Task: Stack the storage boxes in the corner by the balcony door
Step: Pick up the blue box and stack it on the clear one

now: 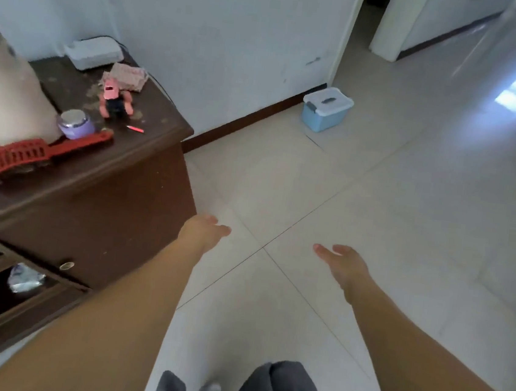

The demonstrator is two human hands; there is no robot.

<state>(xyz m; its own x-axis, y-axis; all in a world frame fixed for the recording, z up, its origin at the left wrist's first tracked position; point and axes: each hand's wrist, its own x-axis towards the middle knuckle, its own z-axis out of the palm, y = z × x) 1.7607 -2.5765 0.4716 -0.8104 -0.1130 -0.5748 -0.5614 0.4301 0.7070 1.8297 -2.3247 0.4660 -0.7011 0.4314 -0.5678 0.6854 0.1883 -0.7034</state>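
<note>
**Box position relative to both hands**

Box [327, 109], blue with a clear latched lid, is sitting on the floor [406, 227] against the wall's dark skirting, near the doorway corner. It is lying well ahead of both hands and slightly rightward. Left hand [205, 231] and right hand [342, 261] are reaching forward, each grip released and holding nothing. The right hand appears nearer. The box's long axis is running along the wall.

One blue storage box [326, 110] with a clear lid, well beyond both empty hands; two hands, left hand [203, 231] and right hand [343, 261]; left of them one red comb [43, 153], one purple jar [76, 125], one pink toy [115, 100], perhaps a robot
</note>
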